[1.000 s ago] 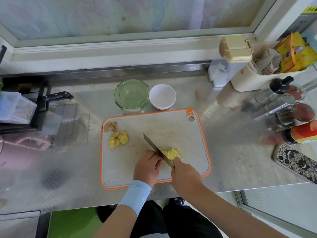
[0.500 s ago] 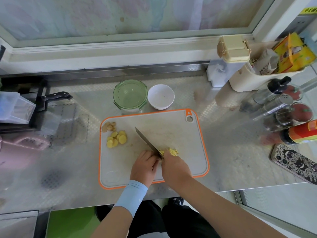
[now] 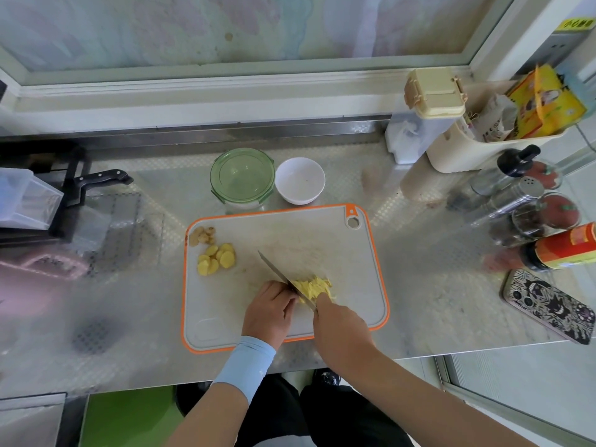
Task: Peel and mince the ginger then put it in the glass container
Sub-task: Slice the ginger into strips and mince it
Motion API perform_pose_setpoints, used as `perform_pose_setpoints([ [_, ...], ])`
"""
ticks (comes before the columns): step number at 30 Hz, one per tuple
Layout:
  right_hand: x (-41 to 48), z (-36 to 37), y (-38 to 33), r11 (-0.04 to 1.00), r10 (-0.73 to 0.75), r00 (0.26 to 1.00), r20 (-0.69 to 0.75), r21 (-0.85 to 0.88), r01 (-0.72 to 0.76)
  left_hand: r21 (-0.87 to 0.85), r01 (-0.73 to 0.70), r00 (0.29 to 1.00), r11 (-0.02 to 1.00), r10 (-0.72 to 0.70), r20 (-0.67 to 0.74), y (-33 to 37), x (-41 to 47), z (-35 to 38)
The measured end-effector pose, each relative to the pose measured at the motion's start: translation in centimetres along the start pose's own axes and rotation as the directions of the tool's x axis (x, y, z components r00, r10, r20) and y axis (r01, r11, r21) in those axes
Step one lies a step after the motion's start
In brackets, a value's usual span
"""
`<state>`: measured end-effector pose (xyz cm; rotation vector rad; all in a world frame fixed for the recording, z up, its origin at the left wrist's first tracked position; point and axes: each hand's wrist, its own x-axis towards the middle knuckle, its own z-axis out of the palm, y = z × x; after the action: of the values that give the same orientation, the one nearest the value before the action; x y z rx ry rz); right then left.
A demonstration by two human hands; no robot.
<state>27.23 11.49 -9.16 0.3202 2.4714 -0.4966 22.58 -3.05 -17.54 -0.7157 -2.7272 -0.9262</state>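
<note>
A pile of yellow cut ginger [image 3: 312, 287] lies on the orange-rimmed cutting board [image 3: 361, 272]. My right hand [image 3: 340, 329] grips the handle of a knife [image 3: 276, 273] whose blade runs along the left side of the pile. My left hand [image 3: 270, 311] rests with curled fingers on the board against the blade's left side. Ginger slices [image 3: 216, 258] and brownish peel scraps [image 3: 201, 234] sit at the board's far left. The glass container with its green lid [image 3: 242, 179] stands shut behind the board.
A white bowl [image 3: 300, 180] sits beside the container. Bottles and spice jars [image 3: 529, 204], a cream caddy [image 3: 477, 146] and a phone [image 3: 548, 306] crowd the right. A knife rack [image 3: 74, 188] stands on the left. The counter's front edge runs just below the board.
The knife swung left off the pile half a second ago and has come back to its left side. Both hands shifted with it, and more of the ginger pile shows now.
</note>
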Motion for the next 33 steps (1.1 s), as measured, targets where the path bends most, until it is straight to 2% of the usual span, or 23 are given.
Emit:
perform_pose_setpoints([
  [10,2.6,-0.2,-2.4,0.999,-0.034,0.999,-0.008,0.006,0.034,-0.030,0.055,0.998,0.998,-0.054,0.012,0.3,0.1,-0.2],
  [16,1.9,-0.5,-1.4,0.999,-0.019,0.999,-0.033,0.042,0.020,-0.024,0.026,1.000,0.999,-0.026,-0.008,0.1,0.0,-0.2],
  [23,-0.1,0.3,0.2,0.999,-0.026,1.000,0.003,-0.022,0.026,-0.043,0.010,1.000,0.999,-0.011,-0.024,0.1,0.2,-0.5],
  [27,0.5,0.5,-0.6,0.999,0.028,1.000,0.005,-0.028,-0.028,-0.035,0.002,1.000,0.999,-0.002,-0.008,0.0,0.2,-0.4],
  [33,2.7,-0.3,-3.1,0.999,-0.034,0.999,-0.003,-0.014,0.034,-0.058,0.053,0.998,0.997,-0.052,0.024,0.0,0.0,-0.2],
])
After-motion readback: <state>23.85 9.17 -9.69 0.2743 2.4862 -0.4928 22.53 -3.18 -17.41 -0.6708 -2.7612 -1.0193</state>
